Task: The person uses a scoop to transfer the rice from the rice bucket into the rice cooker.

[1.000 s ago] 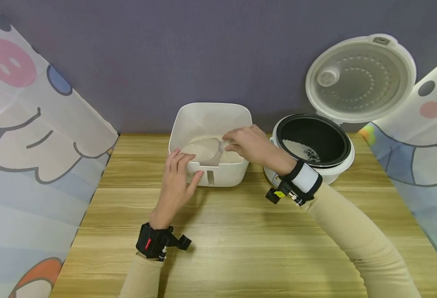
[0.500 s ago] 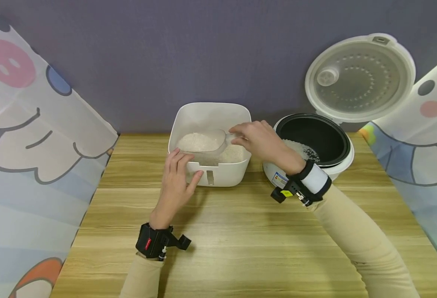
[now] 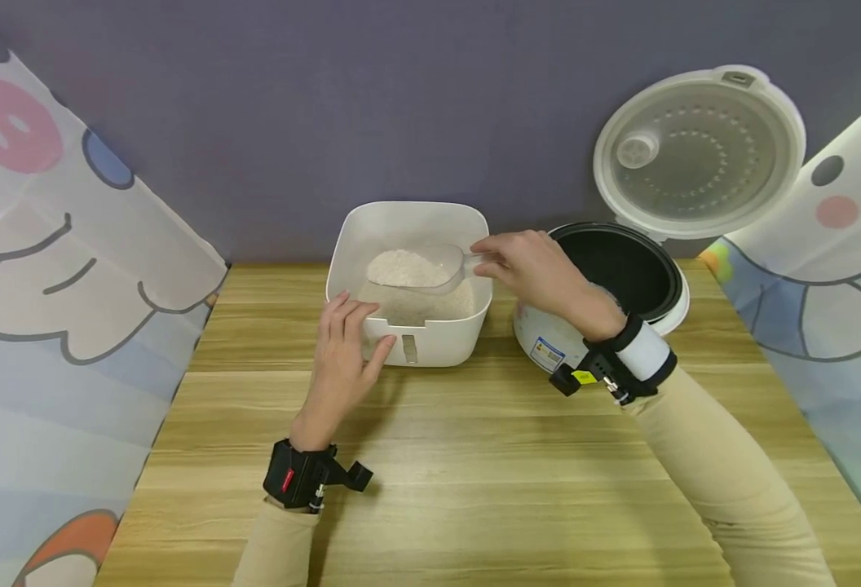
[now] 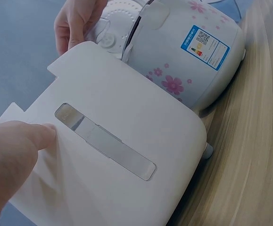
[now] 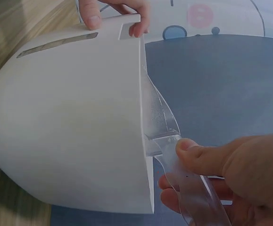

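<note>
Two hands: right hand [image 3: 540, 273] pinching scoop [image 3: 419, 269] of rice above bin [image 3: 408, 342]; left hand [image 3: 342, 359] relaxed, fingers steadying bin's front rim.

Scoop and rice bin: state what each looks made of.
Scoop: clear plastic, probably; the rice shows through its bowl, and the right hand pinches a see-through handle. Rice bin: white matte plastic, it seems; smooth moulded walls, rounded corners, a translucent window strip beside the left hand.

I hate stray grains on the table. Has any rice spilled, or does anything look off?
Nothing stands out. The rice sits in the scoop held by the right hand over the white bin; the table shows no spilled grains.
</note>
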Motion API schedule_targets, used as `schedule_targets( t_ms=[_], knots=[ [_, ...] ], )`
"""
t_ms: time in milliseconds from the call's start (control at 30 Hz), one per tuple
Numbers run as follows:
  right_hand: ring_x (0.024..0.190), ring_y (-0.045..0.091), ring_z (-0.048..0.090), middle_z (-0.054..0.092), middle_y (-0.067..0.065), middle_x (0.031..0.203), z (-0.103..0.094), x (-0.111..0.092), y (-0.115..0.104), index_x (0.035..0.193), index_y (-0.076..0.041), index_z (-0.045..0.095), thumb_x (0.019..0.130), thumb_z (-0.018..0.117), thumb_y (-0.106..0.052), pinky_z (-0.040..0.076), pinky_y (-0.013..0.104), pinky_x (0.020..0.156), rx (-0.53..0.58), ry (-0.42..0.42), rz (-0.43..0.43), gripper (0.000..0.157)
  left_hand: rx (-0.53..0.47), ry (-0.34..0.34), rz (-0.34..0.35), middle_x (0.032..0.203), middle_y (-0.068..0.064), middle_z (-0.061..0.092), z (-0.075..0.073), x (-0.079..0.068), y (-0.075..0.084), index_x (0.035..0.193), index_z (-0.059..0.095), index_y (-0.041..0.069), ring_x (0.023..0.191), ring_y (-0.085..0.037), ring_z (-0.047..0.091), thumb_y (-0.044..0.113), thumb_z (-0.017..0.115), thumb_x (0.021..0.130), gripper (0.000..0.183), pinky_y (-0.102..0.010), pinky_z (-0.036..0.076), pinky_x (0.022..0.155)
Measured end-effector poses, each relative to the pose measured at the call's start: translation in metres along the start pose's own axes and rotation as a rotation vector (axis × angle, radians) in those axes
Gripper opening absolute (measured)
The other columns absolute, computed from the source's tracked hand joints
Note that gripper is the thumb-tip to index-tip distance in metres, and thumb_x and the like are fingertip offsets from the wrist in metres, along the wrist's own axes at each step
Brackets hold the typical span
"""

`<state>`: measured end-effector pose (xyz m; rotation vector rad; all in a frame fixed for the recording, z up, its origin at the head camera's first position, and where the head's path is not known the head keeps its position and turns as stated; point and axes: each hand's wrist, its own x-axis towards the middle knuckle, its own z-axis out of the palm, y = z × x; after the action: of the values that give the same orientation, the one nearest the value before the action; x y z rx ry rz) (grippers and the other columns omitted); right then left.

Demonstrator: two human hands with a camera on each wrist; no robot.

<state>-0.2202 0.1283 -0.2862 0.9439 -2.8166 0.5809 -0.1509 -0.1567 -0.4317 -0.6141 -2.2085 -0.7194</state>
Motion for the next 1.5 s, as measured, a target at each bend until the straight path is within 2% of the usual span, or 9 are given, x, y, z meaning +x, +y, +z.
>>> schedule_targets(
  t_ms=[400, 667, 967, 1233, 1333, 1433, 1500],
  knots=[
    [0.106, 0.028, 0.072, 0.076, 0.013, 0.117, -0.021, -0.012, 0.006, 0.130, -0.003, 0.070, 0.099, 0.070, -0.022, 0.056, 0.049, 0.091, 0.039, -0.020, 0.074, 0.036, 0.006, 0.001, 0.006, 0.130, -0.023, 0.050, -0.002, 0.000, -0.002, 0.133, 0.051, -0.002, 0.138, -0.047, 0.038, 0.039, 0.056, 0.106, 0.049, -0.051, 0.022, 0.127],
    [0.104, 0.030, 0.074, 0.075, 0.014, 0.118, -0.042, -0.029, 0.012, 0.129, -0.002, 0.070, 0.100, 0.069, -0.017, 0.056, 0.051, 0.090, 0.040, 0.033, 0.062, 0.032, 0.008, 0.004, 0.004, 0.129, -0.021, 0.050, 0.000, 0.001, -0.002, 0.133, 0.052, -0.001, 0.139, -0.046, 0.038, 0.042, 0.053, 0.107, 0.050, -0.052, 0.021, 0.127],
    [0.101, 0.035, 0.074, 0.076, 0.018, 0.114, -0.063, -0.059, 0.035, 0.127, 0.000, 0.070, 0.098, 0.072, -0.014, 0.056, 0.054, 0.084, -0.030, 0.100, 0.062, 0.032, 0.003, 0.001, 0.003, 0.129, -0.022, 0.050, 0.002, 0.001, -0.003, 0.132, 0.052, -0.001, 0.138, -0.046, 0.038, 0.042, 0.052, 0.107, 0.050, -0.049, 0.022, 0.127],
    [0.102, 0.043, 0.071, 0.076, 0.021, 0.106, -0.071, -0.085, 0.059, 0.126, 0.001, 0.070, 0.096, 0.072, -0.009, 0.051, 0.059, 0.088, -0.059, 0.139, 0.109, 0.031, 0.007, 0.005, 0.011, 0.128, -0.022, 0.050, 0.002, 0.002, -0.004, 0.133, 0.051, -0.002, 0.137, -0.047, 0.039, 0.041, 0.053, 0.107, 0.050, -0.050, 0.022, 0.127],
    [0.104, 0.045, 0.070, 0.075, 0.024, 0.108, -0.073, -0.093, 0.068, 0.126, 0.002, 0.070, 0.095, 0.073, -0.007, 0.049, 0.060, 0.091, -0.059, 0.145, 0.128, 0.032, 0.007, 0.008, 0.008, 0.127, -0.022, 0.050, 0.001, 0.000, -0.004, 0.132, 0.051, -0.002, 0.138, -0.047, 0.039, 0.042, 0.053, 0.107, 0.050, -0.051, 0.022, 0.127],
    [0.103, 0.043, 0.069, 0.074, 0.023, 0.113, -0.075, -0.104, 0.076, 0.125, 0.001, 0.070, 0.094, 0.074, -0.005, 0.049, 0.057, 0.090, -0.057, 0.158, 0.150, 0.032, 0.008, 0.007, 0.005, 0.126, -0.022, 0.050, 0.001, -0.001, -0.004, 0.132, 0.051, -0.001, 0.138, -0.046, 0.039, 0.043, 0.052, 0.107, 0.051, -0.051, 0.022, 0.127],
    [0.100, 0.041, 0.069, 0.074, 0.022, 0.115, -0.077, -0.111, 0.082, 0.125, 0.000, 0.071, 0.094, 0.074, -0.006, 0.048, 0.049, 0.086, -0.075, 0.171, 0.167, 0.031, 0.009, 0.004, 0.001, 0.127, -0.022, 0.050, 0.001, -0.001, -0.004, 0.133, 0.051, -0.001, 0.139, -0.045, 0.038, 0.043, 0.051, 0.107, 0.051, -0.051, 0.022, 0.127]
  ],
)
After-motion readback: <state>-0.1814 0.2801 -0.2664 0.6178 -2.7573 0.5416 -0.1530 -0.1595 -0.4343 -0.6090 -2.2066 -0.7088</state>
